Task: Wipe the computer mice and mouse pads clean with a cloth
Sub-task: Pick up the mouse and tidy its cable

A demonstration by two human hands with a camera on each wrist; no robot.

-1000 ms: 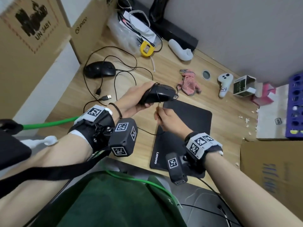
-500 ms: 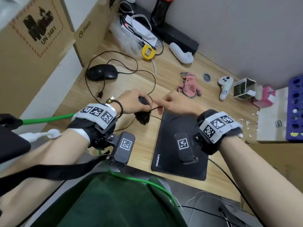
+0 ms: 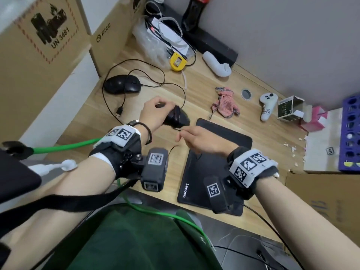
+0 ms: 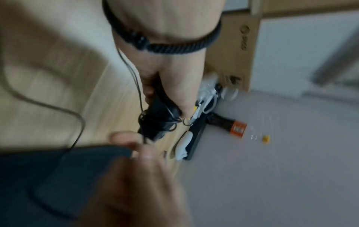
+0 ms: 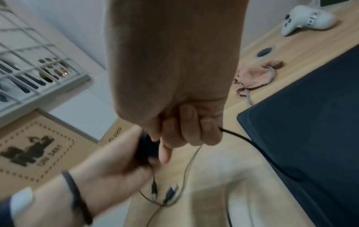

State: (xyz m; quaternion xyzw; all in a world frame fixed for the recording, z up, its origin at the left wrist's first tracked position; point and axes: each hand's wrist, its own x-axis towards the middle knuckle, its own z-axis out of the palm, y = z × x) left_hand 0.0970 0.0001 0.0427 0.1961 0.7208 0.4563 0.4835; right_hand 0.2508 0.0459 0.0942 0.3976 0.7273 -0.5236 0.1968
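Left hand (image 3: pixel 155 112): fingers curled round a black mouse (image 3: pixel 176 118), raised off the desk – likely to keep it clear of its cable.
Right hand (image 3: pixel 200 138): fingers pinching the cable (image 5: pixel 239 137) just right of that mouse, probably gathering slack.
Cloth (image 3: pixel 225 103): lying unheld, far right of the hands – wiping looks not yet begun.
Mice: two – the second mouse (image 3: pixel 122 84) far left.
Mouse pad (image 3: pixel 214 162): one, near right.

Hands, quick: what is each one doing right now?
Left hand: holding the black mouse.
Right hand: pinching the mouse's cable.
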